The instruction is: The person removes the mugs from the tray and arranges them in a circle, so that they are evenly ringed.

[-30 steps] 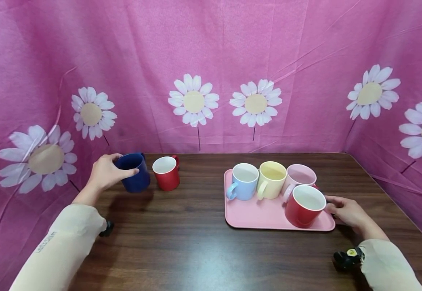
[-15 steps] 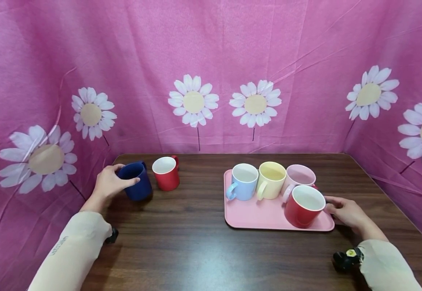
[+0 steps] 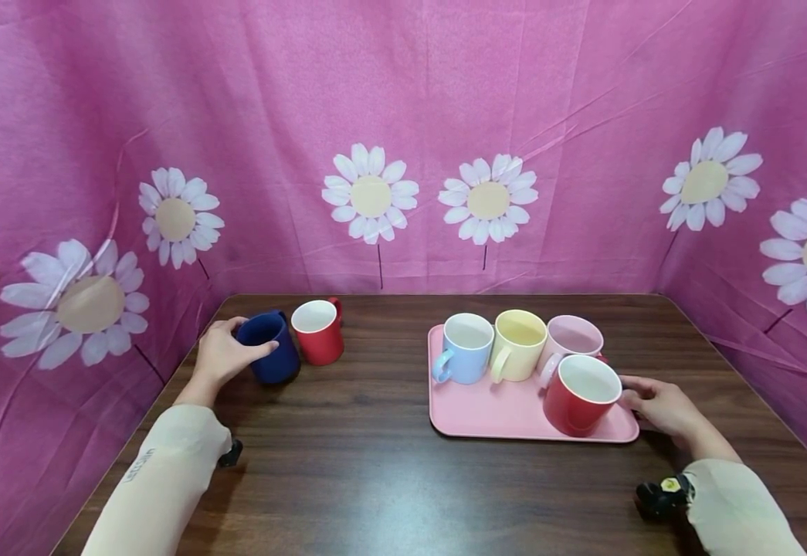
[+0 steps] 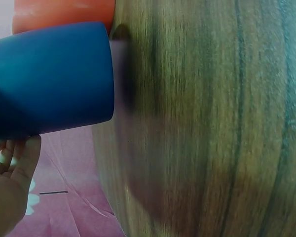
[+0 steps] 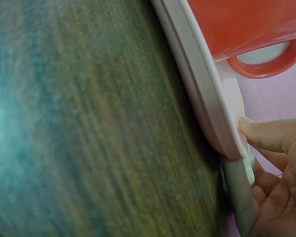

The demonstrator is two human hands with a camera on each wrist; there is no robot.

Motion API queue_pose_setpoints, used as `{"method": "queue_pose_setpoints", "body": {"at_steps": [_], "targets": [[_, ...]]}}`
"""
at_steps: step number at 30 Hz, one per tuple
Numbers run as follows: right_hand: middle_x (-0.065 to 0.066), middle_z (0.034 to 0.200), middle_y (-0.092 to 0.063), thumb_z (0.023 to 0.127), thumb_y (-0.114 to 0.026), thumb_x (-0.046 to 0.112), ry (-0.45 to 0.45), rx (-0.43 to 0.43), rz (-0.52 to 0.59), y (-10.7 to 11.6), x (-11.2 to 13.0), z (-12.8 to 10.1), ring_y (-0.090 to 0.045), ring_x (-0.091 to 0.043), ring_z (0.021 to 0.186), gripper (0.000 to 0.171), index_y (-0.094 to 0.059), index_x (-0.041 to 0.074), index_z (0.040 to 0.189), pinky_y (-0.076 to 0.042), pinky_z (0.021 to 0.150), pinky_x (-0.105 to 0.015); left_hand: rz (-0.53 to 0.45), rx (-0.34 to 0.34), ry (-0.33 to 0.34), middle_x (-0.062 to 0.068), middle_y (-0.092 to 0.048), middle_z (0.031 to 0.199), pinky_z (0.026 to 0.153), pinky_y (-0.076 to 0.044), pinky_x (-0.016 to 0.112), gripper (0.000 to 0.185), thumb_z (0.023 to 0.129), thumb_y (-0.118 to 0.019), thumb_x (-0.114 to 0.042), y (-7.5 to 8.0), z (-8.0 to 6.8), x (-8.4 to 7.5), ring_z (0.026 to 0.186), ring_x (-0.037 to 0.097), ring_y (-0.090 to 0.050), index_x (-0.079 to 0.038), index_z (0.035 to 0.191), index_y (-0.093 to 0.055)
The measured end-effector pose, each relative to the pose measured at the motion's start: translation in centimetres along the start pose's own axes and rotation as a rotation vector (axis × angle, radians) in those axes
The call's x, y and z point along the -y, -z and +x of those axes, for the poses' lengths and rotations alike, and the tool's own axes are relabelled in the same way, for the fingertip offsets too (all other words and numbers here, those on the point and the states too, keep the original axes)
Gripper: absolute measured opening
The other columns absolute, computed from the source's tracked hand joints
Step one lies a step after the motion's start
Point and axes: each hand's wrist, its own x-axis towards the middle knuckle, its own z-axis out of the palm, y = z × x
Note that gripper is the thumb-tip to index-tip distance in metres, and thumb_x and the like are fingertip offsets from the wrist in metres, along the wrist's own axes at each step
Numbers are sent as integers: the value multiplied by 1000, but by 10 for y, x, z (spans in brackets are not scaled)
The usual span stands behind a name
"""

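Blue mug sits at the far-left of the table, well left of the tray, touching or nearly touching the red mug just right of it. Left hand is wrapped around the blue mug from its left side, thumb across the near face, fingers curled over the far rim. Left wrist view: the blue mug fills the upper left, the red mug is right behind it, the fingers lie along its base side, and the table shows beyond. Can't tell whether the mug base is lifted or resting.

Tray is right of centre, carrying four mugs: light blue, yellow and pink in a row along its far edge, all upright, handles toward the near-left. A second, bigger red one stands at the near-right corner of the tray, tilted slightly toward the camera.

Right hand is at the tray's right edge, pinching the rim. Right wrist view confirms: thumb on top of the tray lip, fingers curled underneath, and that red mug's handle just above the thumb.

Pink daisy-print cloth walls the table on the left, far and right sides.
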Motion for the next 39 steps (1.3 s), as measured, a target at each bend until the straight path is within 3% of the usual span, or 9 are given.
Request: {"method": "queue_pose_setpoints", "body": {"at_steps": [14,30,39], "targets": [[-33,114,-54,97,-55,15,-29,-10,-12,0,-2,2,-60,-21,88,54,-33,-15,137,-56,71,-38,-18,36,-3,29,-49,121,90,-39,61,75,75,-77,-47,-10,4,5,108,45,-46,7,123,-53],[-35,116,-52,97,-54,16,-17,-12,-22,2,0,0,-60,-21,89,55,-33,-16,136,-55,72,-39,-51,31,-10,29,-46,124,93,-37,62,76,76,-77,-43,-16,4,5,112,45,-43,7,126,-50],[-32,113,-55,97,-55,16,-9,-8,-9,0,-1,-1,-60,-19,88,55,-33,-16,136,-56,71,-37,-123,57,-10,30,-38,135,100,-32,60,91,76,-78,-38,-17,3,7,122,46,-38,7,141,-33]]}}
